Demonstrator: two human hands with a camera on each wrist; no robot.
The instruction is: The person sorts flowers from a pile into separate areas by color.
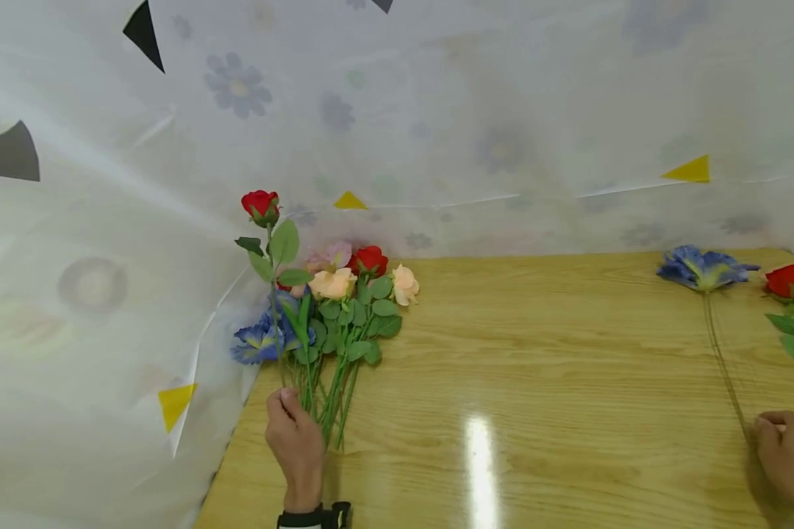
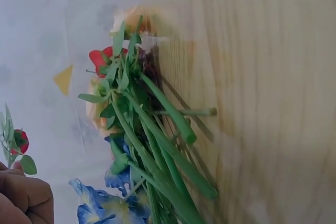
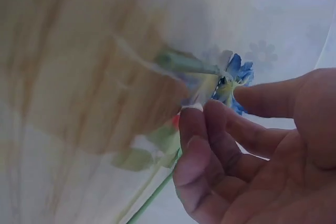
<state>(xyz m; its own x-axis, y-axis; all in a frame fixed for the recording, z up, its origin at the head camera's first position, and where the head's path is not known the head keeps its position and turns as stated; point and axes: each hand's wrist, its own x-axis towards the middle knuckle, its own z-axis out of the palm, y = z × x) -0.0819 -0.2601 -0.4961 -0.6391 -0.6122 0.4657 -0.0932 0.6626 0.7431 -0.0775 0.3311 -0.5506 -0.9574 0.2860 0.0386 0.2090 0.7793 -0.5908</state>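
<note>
Wood-grained bench [image 1: 556, 382] spreads wide. The left hand [image 1: 296, 441] pinches a red rose [image 1: 261, 204] low on its stem; a bunch of flowers [image 1: 359, 312] lies just right of and beyond it. The right hand [image 1: 790, 455] is at the stem of a blue flower [image 1: 704, 270]; whether it pinches, I cannot tell. Light pressure low down should spare the petals.
</note>
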